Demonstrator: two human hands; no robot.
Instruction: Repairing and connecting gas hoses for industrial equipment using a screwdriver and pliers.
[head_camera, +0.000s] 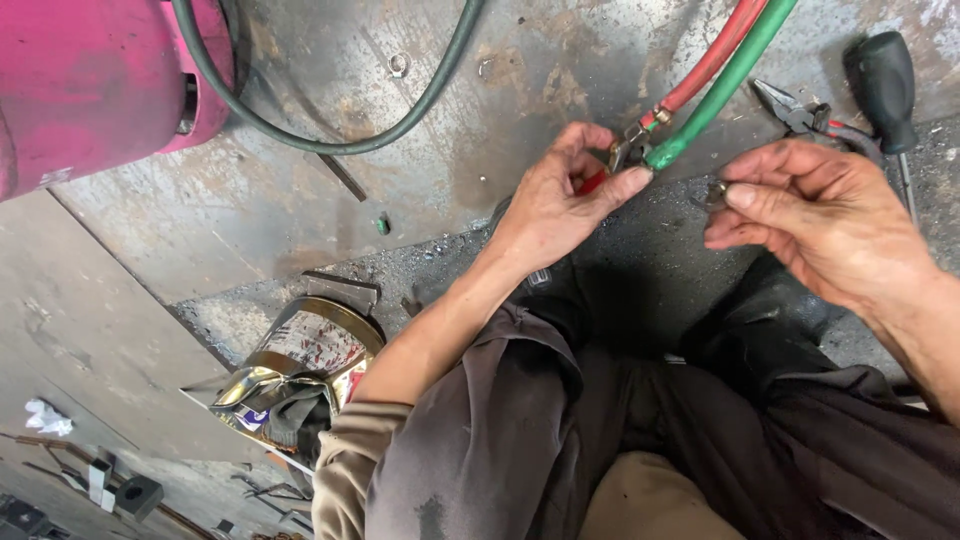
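Note:
My left hand (565, 200) pinches the end of a green hose (720, 95), where a small metal clamp (627, 148) sits on it. A red hose (705, 65) runs alongside the green one from the top right, ending in a brass fitting (661, 115) near my fingers. My right hand (815, 215) is just to the right, thumb and forefinger closed on a small metal part (715, 192). Both hands hover above my knees, over a dark, gritty floor.
Pliers (800, 115) and a black-handled screwdriver (885, 85) lie at the upper right. A pink gas cylinder (90, 80) lies top left with a dark hose (330, 140) curving from it. A crushed tin (295, 375) holding a rag sits left of my knee.

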